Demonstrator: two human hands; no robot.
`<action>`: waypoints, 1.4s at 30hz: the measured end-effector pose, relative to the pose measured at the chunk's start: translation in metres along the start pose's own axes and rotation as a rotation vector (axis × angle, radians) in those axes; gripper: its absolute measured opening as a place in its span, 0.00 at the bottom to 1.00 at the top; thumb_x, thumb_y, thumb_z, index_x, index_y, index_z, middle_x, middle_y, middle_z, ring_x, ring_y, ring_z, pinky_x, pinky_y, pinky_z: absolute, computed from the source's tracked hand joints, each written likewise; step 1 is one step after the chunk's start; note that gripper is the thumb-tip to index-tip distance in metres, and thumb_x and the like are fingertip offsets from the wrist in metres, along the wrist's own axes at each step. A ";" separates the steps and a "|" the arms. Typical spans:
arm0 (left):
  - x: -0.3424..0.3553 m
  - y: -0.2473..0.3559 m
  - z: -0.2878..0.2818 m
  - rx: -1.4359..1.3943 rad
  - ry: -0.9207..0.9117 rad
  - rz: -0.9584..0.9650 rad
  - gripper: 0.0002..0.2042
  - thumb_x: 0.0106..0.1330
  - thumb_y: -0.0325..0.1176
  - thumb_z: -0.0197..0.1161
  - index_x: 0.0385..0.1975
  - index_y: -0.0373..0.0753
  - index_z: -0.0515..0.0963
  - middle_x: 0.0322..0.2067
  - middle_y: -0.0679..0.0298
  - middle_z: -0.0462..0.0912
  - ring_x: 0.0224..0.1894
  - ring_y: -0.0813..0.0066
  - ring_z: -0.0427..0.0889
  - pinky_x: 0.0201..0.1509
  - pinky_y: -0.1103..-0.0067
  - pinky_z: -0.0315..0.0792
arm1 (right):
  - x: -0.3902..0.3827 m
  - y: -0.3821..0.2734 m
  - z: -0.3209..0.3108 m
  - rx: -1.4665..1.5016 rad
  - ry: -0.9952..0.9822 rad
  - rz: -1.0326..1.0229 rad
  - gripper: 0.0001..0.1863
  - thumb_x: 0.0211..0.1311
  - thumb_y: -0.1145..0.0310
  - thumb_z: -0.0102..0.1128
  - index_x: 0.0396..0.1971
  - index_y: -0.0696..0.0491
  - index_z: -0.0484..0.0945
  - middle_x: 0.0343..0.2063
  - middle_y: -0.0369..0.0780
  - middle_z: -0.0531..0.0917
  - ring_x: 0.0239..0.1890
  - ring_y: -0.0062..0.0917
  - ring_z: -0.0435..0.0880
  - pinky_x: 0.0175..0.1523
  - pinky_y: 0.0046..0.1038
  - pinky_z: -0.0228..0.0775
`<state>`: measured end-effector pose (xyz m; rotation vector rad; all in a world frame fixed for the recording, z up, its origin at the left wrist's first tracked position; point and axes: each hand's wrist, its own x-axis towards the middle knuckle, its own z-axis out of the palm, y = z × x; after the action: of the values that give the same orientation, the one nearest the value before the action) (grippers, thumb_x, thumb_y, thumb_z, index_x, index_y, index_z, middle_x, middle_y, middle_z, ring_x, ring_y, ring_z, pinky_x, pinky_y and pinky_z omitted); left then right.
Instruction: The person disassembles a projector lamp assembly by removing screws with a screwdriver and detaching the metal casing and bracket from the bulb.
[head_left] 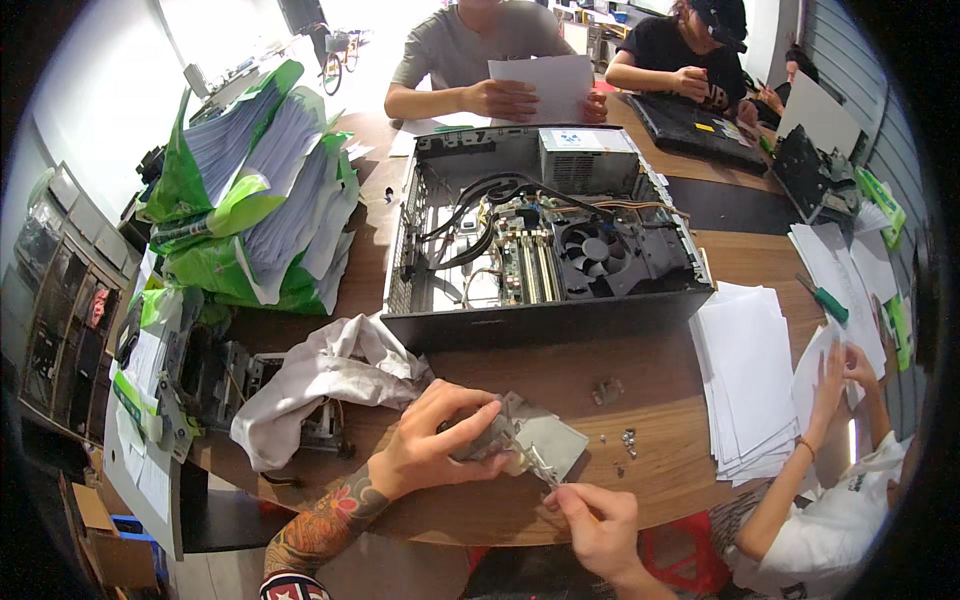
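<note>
My left hand [445, 435] is closed around a small grey metal computer part [487, 440], whose exact kind I cannot make out. From that part a thin silvery metal piece [540, 467] sticks out toward my right hand [602, 525]. The thumb and forefinger of my right hand pinch at the tip of this piece; what lies between them is too small to name. A flat silver metal plate [560, 450] shows just behind the held part. Beyond my hands stands an uncovered desktop computer case [540, 312], with its fan [592, 250] and cables in view.
Several screws [628, 440] and a small metal bracket [607, 390] lie right of my hands. A grey cloth [320, 380] covers metal parts at left. Paper stacks [745, 380] lie right, near a green-handled screwdriver [828, 303]. Green-wrapped paper [265, 190] is piled left. Other people sit around the table.
</note>
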<state>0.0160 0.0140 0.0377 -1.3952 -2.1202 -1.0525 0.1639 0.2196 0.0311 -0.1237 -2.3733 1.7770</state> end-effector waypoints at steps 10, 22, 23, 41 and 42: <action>-0.002 0.001 0.005 -0.025 0.034 -0.052 0.30 0.42 0.33 0.81 0.49 0.34 0.79 0.42 0.53 0.82 0.40 0.60 0.83 0.42 0.72 0.77 | 0.001 0.001 0.006 0.424 -0.076 0.217 0.08 0.64 0.71 0.62 0.33 0.61 0.78 0.13 0.31 0.72 0.13 0.14 0.67 0.18 0.21 0.56; -0.001 0.000 0.000 -0.029 0.005 -0.033 0.29 0.44 0.32 0.78 0.50 0.35 0.79 0.43 0.55 0.82 0.39 0.62 0.81 0.41 0.72 0.75 | 0.008 -0.002 -0.004 0.209 -0.021 0.093 0.07 0.63 0.74 0.61 0.32 0.64 0.82 0.11 0.35 0.72 0.12 0.17 0.69 0.18 0.22 0.55; -0.002 0.001 -0.002 -0.020 -0.009 -0.020 0.30 0.44 0.33 0.79 0.51 0.35 0.79 0.43 0.54 0.83 0.40 0.62 0.82 0.41 0.72 0.76 | 0.009 -0.005 -0.010 0.589 -0.161 0.524 0.10 0.66 0.72 0.59 0.31 0.65 0.82 0.11 0.33 0.71 0.12 0.14 0.66 0.18 0.20 0.52; -0.002 0.003 0.012 -0.126 -0.065 -0.256 0.34 0.48 0.33 0.79 0.59 0.43 0.75 0.54 0.51 0.76 0.54 0.56 0.79 0.54 0.70 0.77 | 0.010 0.000 0.001 0.524 -0.089 0.405 0.14 0.70 0.68 0.55 0.31 0.63 0.81 0.13 0.30 0.70 0.14 0.10 0.62 0.19 0.16 0.50; -0.001 0.004 0.013 -0.141 -0.058 -0.258 0.34 0.48 0.32 0.79 0.59 0.43 0.75 0.54 0.51 0.76 0.53 0.56 0.80 0.54 0.70 0.77 | 0.011 0.001 -0.005 0.692 -0.152 0.514 0.14 0.71 0.67 0.54 0.31 0.63 0.80 0.12 0.29 0.67 0.13 0.10 0.59 0.18 0.16 0.47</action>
<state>0.0213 0.0241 0.0304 -1.2490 -2.3553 -1.2963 0.1538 0.2264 0.0321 -0.5524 -1.7565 2.8230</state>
